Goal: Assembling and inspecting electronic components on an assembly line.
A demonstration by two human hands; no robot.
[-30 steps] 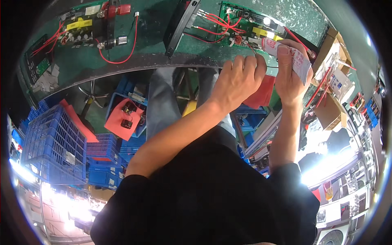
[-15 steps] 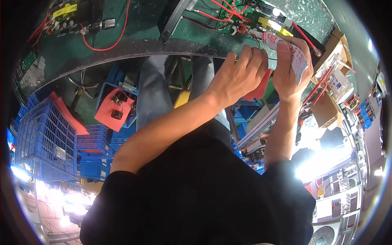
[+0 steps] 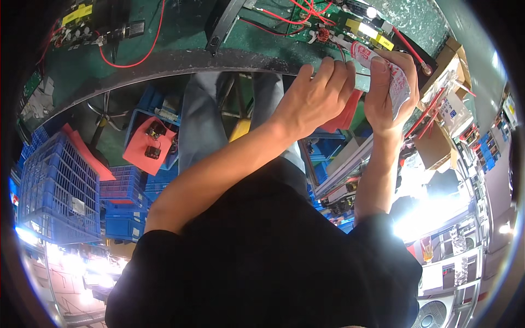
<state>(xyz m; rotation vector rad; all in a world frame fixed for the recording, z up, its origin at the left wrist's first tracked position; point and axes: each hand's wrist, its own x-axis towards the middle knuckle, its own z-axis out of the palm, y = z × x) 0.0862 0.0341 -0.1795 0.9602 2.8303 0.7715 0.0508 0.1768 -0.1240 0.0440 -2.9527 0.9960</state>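
Observation:
My right hand is closed round a crumpled, flattened glue tube, white with red print, with the thumb pressed on it. The tube's pale nozzle points left, to a red copper coil on a green circuit board. My left hand is beside it at the bench's near edge, its fingers curled together. Thin wires run from near the coil down to its fingertips, where the fingers hide the grip. Red wires loop over the board.
A black metal frame stands on the green bench left of the board. Farther left lies another board assembly with a red wire. Blue crates and a bin with a pink sheet are below. Cardboard boxes stand at the right.
My left hand has shifted slightly left. The bench and the things on it sit a little farther left and higher in view. The glue tube stays in my right hand, its nozzle still by the coil.

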